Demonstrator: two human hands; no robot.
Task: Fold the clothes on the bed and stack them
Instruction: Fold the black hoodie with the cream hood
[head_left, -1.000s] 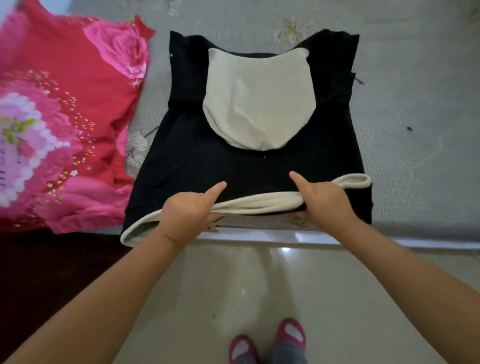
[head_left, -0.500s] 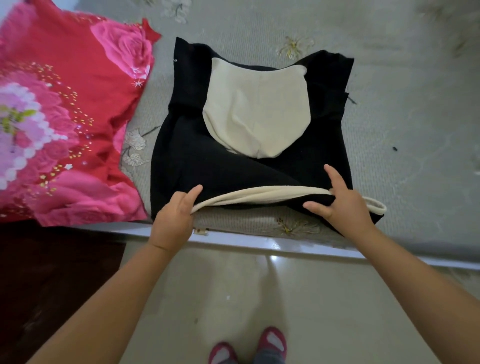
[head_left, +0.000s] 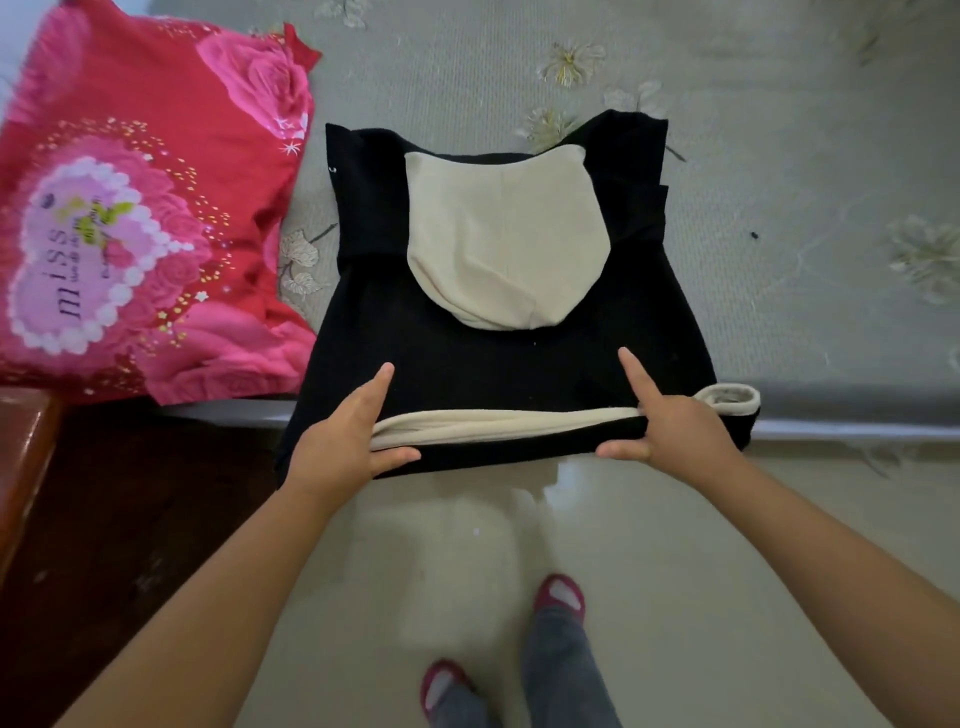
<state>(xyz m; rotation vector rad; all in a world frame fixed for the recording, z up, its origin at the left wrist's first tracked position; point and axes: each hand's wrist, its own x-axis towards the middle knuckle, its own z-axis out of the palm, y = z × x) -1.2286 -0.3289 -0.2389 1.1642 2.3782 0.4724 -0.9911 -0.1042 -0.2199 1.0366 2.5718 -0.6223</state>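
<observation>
At the far left: a red and pink floral pillow (head_left: 145, 218) lies on the bed (head_left: 831, 208), just beside the garment, in the same place as a second ago.
Left hand: the left hand (head_left: 343, 441) pinches the near hem of the black hooded top (head_left: 498, 364), thumb under the edge and fingers laid straight on the black cloth.
Garment: the black hooded top lies partly folded near the bed's near edge, its cream hood (head_left: 504, 244) spread flat on the back and its cream hem band (head_left: 498, 423) running between the two hands.
Right hand: the right hand (head_left: 675, 431) holds the hem the same way, thumb beneath, forefinger pointing far along the cloth; a loop of the cream band sticks out just right of it.
What has changed: half a second ago the hem was lifted and carried toward the hood, baring the bedcover under it; now the hem has come back near and hangs over the bed's edge toward the floor (head_left: 467, 571).
Meaning for the task: the bottom-up fold looks restarted, not finished; I judge the hands are squaring the hem before folding it far toward the hood.
Stack: no folded pile is in view, so stacking is not yet begun.
Below: red slippers (head_left: 560, 597) stand on the floor.
</observation>
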